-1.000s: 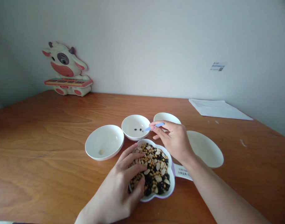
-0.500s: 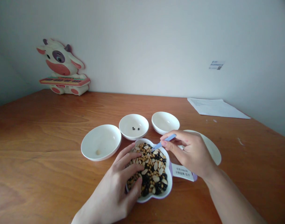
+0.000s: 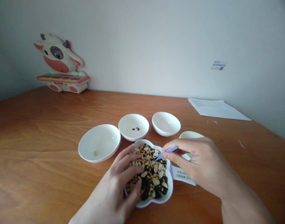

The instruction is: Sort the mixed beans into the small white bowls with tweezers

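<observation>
Here, a table (image 3: 39, 140) with bowls (image 3: 166, 123) adjoins a wall (image 3: 144, 46).

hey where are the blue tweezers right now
In the head view, the blue tweezers are in the right hand, tips at the flower-shaped tray, right of the left hand.

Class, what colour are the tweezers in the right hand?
The tweezers are light purplish blue, seen in the head view.

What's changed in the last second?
The right hand moved the blue plastic tweezers from over the round white bowl holding black beans, closer and rightward, to the flower-shaped white dish of mixed beans and peanuts. One black bean was apparently released. The left hand stays over that dish.
</observation>
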A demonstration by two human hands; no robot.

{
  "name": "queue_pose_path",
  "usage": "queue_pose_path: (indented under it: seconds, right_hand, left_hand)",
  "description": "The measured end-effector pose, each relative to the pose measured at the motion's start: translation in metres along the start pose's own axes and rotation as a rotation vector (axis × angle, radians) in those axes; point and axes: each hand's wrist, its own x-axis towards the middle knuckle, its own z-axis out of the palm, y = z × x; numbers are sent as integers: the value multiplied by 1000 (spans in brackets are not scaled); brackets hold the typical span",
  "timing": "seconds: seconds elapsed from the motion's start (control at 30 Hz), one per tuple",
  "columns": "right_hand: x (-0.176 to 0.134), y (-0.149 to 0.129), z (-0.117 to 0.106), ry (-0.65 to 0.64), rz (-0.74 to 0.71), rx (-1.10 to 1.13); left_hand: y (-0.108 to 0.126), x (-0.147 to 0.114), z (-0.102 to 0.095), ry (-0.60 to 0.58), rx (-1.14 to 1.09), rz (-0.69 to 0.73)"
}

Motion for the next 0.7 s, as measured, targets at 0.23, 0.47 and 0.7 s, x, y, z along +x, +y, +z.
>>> queue_pose_path:
  seconds: [0.23,0.47,0.7]
  right_hand:
    - [-2,-1,0,-50,-8,-2]
    - [-2,-6,4,-133,-25,93]
    - [1,-9,6,-171,1,113]
  left_hand:
    - [3,1,-2,-4,-3,-1]
    - [1,1,-1,-14,6,0]
    - [3,0,-2,8,-12,12]
